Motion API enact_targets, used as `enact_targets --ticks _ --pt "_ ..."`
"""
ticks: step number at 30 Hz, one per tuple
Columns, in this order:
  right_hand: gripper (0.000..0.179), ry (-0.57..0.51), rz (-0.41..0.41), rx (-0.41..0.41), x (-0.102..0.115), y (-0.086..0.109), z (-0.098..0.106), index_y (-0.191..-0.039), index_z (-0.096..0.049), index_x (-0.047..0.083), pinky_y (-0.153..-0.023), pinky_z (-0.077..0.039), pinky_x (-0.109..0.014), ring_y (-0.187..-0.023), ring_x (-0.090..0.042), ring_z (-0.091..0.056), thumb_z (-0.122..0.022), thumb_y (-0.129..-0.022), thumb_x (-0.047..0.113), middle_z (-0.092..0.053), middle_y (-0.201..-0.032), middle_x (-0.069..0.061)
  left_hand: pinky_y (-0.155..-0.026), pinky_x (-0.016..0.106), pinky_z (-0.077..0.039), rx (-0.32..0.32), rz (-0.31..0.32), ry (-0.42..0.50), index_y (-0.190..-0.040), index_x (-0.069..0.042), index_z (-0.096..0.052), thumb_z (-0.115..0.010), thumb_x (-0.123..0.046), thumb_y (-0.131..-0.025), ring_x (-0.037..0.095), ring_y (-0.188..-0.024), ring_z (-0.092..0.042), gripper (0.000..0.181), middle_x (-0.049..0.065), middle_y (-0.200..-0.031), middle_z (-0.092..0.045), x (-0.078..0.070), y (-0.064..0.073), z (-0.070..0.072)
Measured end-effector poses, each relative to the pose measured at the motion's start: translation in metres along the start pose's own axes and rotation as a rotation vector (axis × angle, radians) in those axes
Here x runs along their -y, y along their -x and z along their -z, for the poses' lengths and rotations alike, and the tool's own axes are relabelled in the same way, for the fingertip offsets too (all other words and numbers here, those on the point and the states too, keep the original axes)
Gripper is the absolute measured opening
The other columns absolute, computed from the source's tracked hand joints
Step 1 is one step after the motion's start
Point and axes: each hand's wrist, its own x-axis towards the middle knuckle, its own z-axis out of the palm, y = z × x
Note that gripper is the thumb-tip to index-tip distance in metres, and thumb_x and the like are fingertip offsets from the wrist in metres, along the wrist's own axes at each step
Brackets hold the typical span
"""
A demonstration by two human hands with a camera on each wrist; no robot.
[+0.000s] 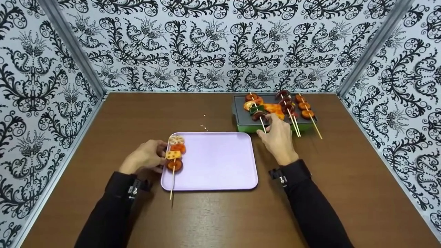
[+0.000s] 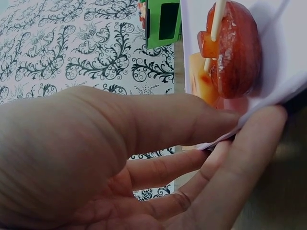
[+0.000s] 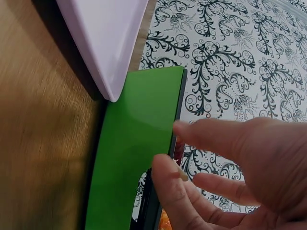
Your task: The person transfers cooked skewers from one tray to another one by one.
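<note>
My left hand (image 1: 146, 155) pinches the left rim of a lilac tray (image 1: 213, 165), thumb above and fingers below. Along that side of the tray lies a food skewer (image 1: 174, 164) with a lotus root slice, an orange piece, a yellow spotted piece and a round brown piece; its bare stick overhangs the front rim. My right hand (image 1: 277, 139) is at the front edge of a small grill (image 1: 243, 119), thumb and forefinger apart on either side of the stick of a mixed skewer (image 1: 256, 108). That stick's end (image 3: 182, 175) shows near the fingertips in the right wrist view.
Dark round pieces on sticks (image 1: 286, 105) and a skewer of orange-brown rounds (image 1: 305, 106) lie further right on the grill, sticks overhanging its front. An orange flat piece (image 1: 274, 109) lies between. Small pale crumbs (image 1: 204, 127) are behind the tray. Patterned walls enclose the brown table (image 1: 206, 220).
</note>
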Motion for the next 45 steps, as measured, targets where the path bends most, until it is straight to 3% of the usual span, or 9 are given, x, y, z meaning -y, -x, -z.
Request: enact_targets --ticks 7,13,19,26,35,45 --pt "0.021 0.012 -0.042 0.032 0.003 -0.002 0.006 -0.099 -0.073 0.001 -0.068 -0.059 -0.048 -0.069 -0.026 -0.069 -0.083 -0.084 0.013 -0.073 -0.080 -0.011 -0.066 0.039 -0.064 0.002 -0.014 0.000 -0.146 0.001 -0.046 -0.074 0.003 -0.089 0.028 -0.088 -0.069 0.064 0.021 -0.116 -0.061 0.000 0.000 0.000" --pt "0.012 0.048 -0.110 0.087 0.007 -0.011 0.013 -0.082 -0.076 0.008 -0.072 -0.059 -0.048 -0.073 -0.030 -0.068 -0.082 -0.083 0.018 -0.072 -0.079 -0.007 -0.065 0.038 -0.064 -0.006 -0.055 -0.045 -0.145 0.001 -0.048 -0.075 0.001 -0.088 0.027 -0.088 -0.068 0.063 0.019 -0.110 -0.063 0.002 -0.001 0.001" --pt "0.012 0.043 -0.152 0.237 0.004 -0.023 0.025 -0.082 -0.079 0.009 -0.072 -0.058 -0.044 -0.070 -0.028 -0.069 -0.082 -0.084 0.020 -0.072 -0.071 -0.005 -0.068 0.038 -0.064 0.004 -0.043 -0.034 -0.145 0.000 -0.048 -0.075 0.001 -0.088 0.029 -0.090 -0.067 0.063 0.020 -0.111 -0.062 -0.001 -0.001 0.000" --pt "0.012 -0.029 -0.220 0.365 0.002 -0.034 0.031 -0.085 -0.080 0.008 -0.064 -0.060 -0.032 -0.066 -0.019 -0.070 -0.083 -0.083 0.020 -0.074 -0.086 -0.009 -0.068 0.040 -0.064 0.008 -0.027 0.003 -0.148 0.000 -0.046 -0.075 0.004 -0.087 0.029 -0.087 -0.068 0.067 0.021 -0.111 -0.060 0.000 -0.001 0.001" --pt "0.006 -0.116 -0.220 0.383 0.001 -0.031 0.026 -0.079 -0.078 0.008 -0.055 -0.059 -0.026 -0.055 -0.016 -0.070 -0.080 -0.081 0.014 -0.073 -0.074 -0.005 -0.069 0.041 -0.065 0.008 0.007 0.065 -0.148 -0.002 -0.046 -0.074 0.007 -0.087 0.030 -0.088 -0.068 0.068 0.021 -0.113 -0.059 0.004 0.000 0.000" --pt "0.005 -0.183 -0.242 0.379 0.003 -0.030 0.022 -0.079 -0.078 0.005 -0.051 -0.058 -0.026 -0.054 -0.019 -0.070 -0.076 -0.081 0.009 -0.072 -0.068 -0.006 -0.069 0.038 -0.065 0.010 -0.005 0.036 -0.149 -0.002 -0.045 -0.072 0.006 -0.088 0.030 -0.094 -0.067 0.067 0.021 -0.117 -0.058 0.007 0.000 0.001"
